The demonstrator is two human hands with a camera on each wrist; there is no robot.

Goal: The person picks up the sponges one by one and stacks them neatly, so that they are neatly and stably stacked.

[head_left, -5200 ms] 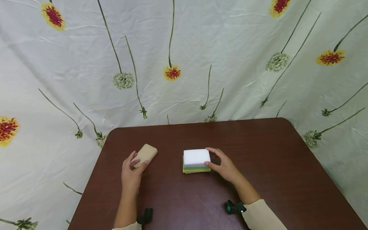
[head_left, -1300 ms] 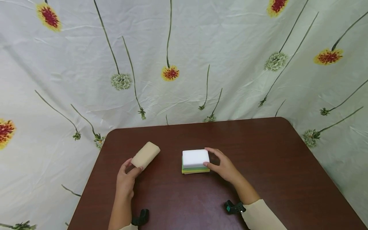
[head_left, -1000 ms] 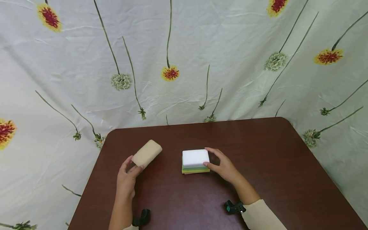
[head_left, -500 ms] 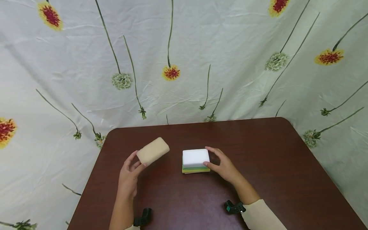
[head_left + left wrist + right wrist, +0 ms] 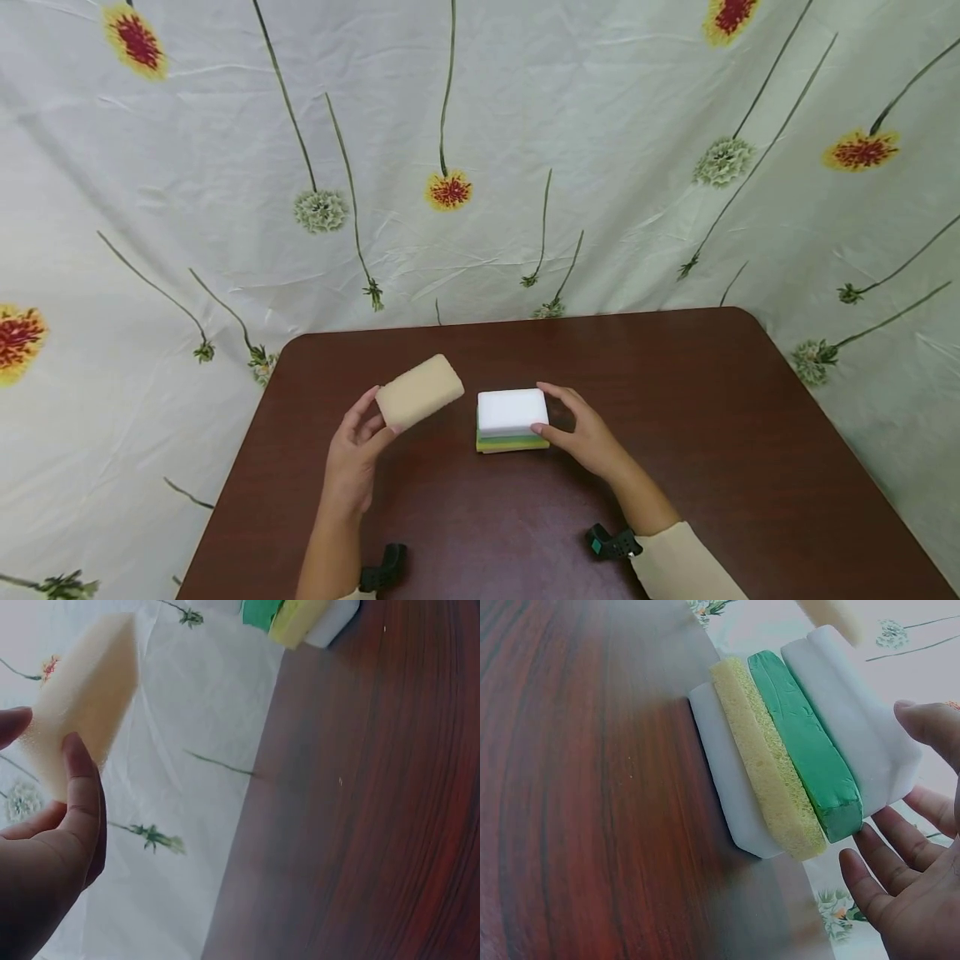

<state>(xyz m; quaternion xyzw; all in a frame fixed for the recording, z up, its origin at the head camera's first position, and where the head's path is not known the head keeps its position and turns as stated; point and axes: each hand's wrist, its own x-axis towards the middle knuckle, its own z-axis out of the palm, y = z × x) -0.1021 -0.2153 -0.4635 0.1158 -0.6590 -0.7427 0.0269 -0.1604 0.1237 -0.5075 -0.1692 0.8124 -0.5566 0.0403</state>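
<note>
My left hand (image 5: 354, 454) pinches a beige sponge (image 5: 420, 390) by its near left end, thumb on one side and fingers on the other. In the left wrist view the beige sponge (image 5: 86, 694) is tilted and raised above the table. To its right stands a stack of blocks: a white sponge (image 5: 513, 411) on top, then a green block (image 5: 806, 742), a yellow sponge (image 5: 769, 765) and a white block (image 5: 731, 772) at the bottom. My right hand (image 5: 588, 433) grips the right end of the top white sponge, thumb at the near corner and index finger at the far corner.
The dark brown table (image 5: 675, 400) has rounded far corners. Behind it hangs a white cloth (image 5: 375, 150) printed with flowers. Black wrist cameras sit on my left wrist (image 5: 384, 568) and right wrist (image 5: 613, 542).
Since the first frame my left hand has raised the beige sponge off the table, turned it and carried it rightward, closer to the stack. My right hand and the stack have stayed put.
</note>
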